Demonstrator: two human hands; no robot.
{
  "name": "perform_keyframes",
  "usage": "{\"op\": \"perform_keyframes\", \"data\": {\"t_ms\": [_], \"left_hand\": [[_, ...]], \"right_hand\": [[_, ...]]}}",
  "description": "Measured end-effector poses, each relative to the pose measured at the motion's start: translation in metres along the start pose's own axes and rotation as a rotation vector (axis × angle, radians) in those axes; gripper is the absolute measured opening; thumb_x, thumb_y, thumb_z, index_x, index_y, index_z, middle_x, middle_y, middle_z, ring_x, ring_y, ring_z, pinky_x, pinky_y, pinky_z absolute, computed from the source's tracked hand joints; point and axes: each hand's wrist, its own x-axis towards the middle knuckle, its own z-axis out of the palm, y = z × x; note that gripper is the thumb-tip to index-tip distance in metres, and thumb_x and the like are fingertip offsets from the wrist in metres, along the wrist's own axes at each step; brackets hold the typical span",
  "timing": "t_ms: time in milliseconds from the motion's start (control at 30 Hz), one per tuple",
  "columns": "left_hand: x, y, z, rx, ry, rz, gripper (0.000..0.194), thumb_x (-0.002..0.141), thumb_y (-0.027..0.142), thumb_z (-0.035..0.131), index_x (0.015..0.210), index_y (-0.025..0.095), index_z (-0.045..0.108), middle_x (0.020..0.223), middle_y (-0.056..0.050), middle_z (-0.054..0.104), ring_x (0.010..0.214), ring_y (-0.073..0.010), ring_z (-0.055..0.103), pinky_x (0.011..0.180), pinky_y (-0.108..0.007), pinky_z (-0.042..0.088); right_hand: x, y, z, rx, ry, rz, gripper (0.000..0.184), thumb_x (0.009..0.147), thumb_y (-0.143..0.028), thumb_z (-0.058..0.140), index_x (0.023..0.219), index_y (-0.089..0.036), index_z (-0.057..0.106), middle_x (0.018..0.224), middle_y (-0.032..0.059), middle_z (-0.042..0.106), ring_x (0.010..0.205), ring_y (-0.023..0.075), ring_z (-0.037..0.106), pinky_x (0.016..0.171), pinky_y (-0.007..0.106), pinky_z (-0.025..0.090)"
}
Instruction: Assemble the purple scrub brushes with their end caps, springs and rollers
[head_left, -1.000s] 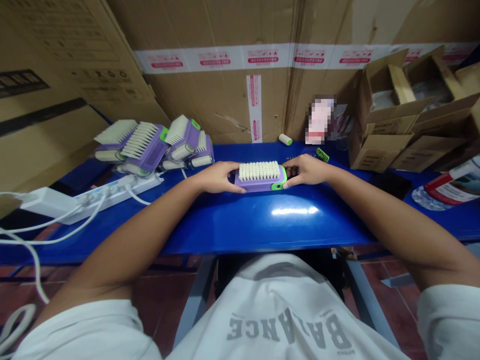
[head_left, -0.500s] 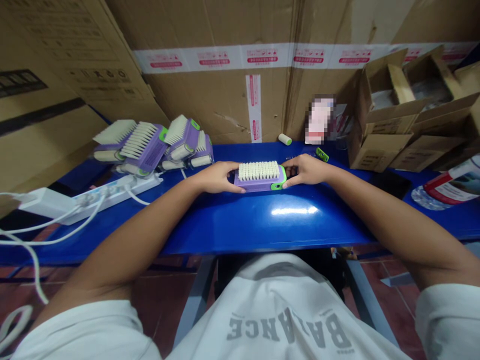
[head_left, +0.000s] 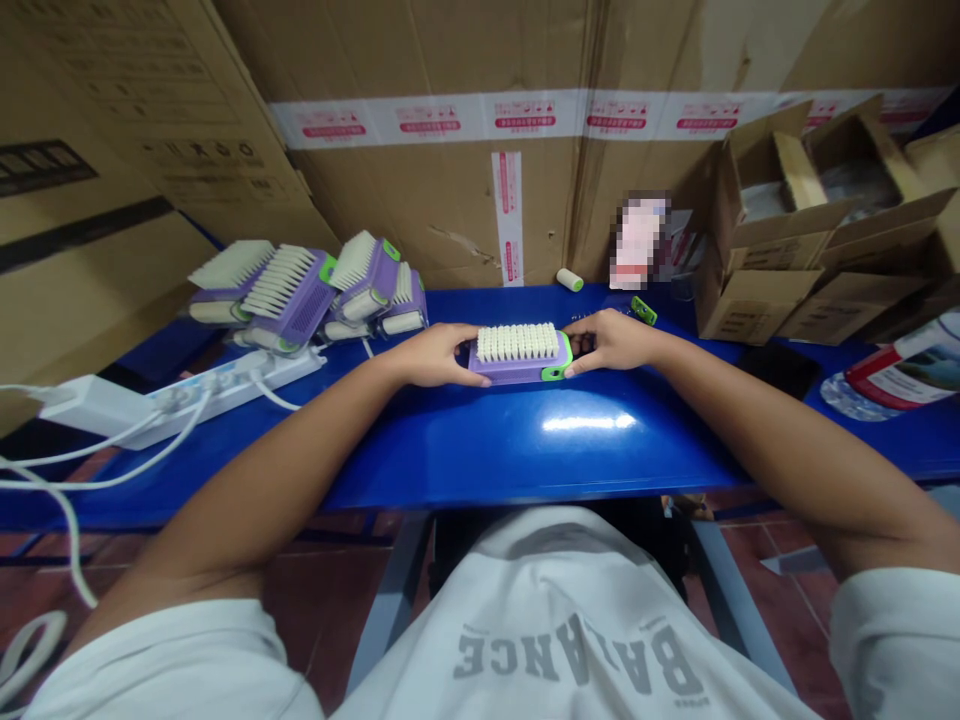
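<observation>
A purple brush (head_left: 517, 350) with pale bristles facing up and a green right end sits at the middle of the blue table. My left hand (head_left: 444, 355) grips its left end, thumb along the near side. At the green end, my right hand (head_left: 609, 342) grips it with the thumb at the near corner; its other fingertips are partly hidden behind. Beyond the brush lie a small white roller with a green cap (head_left: 570, 279) and a loose green piece (head_left: 643, 310).
Several similar purple brushes (head_left: 289, 292) are heaped at the left, behind a white power strip (head_left: 225, 385) with cables. Open cardboard boxes (head_left: 765, 300) and a plastic bottle (head_left: 892, 375) stand at the right. A large cardboard sheet (head_left: 435, 200) rises along the back of the blue table (head_left: 480, 450).
</observation>
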Motion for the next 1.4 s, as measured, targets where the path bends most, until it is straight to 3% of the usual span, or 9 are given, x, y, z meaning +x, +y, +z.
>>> {"op": "perform_keyframes", "data": {"t_ms": [1400], "left_hand": [[0.0000, 0.0021, -0.0008, -0.014, -0.011, -0.012, 0.088, 0.075, 0.062, 0.084, 0.152, 0.023, 0.066, 0.151, -0.010, 0.072, 0.132, -0.0335, 0.070, 0.110, -0.039, 0.053]], "right_hand": [[0.0014, -0.0006, 0.0010, 0.015, -0.005, 0.019, 0.068, 0.075, -0.072, 0.089, 0.114, -0.016, 0.084, 0.084, 0.0040, 0.076, 0.073, 0.0199, 0.064, 0.070, 0.034, 0.040]]}}
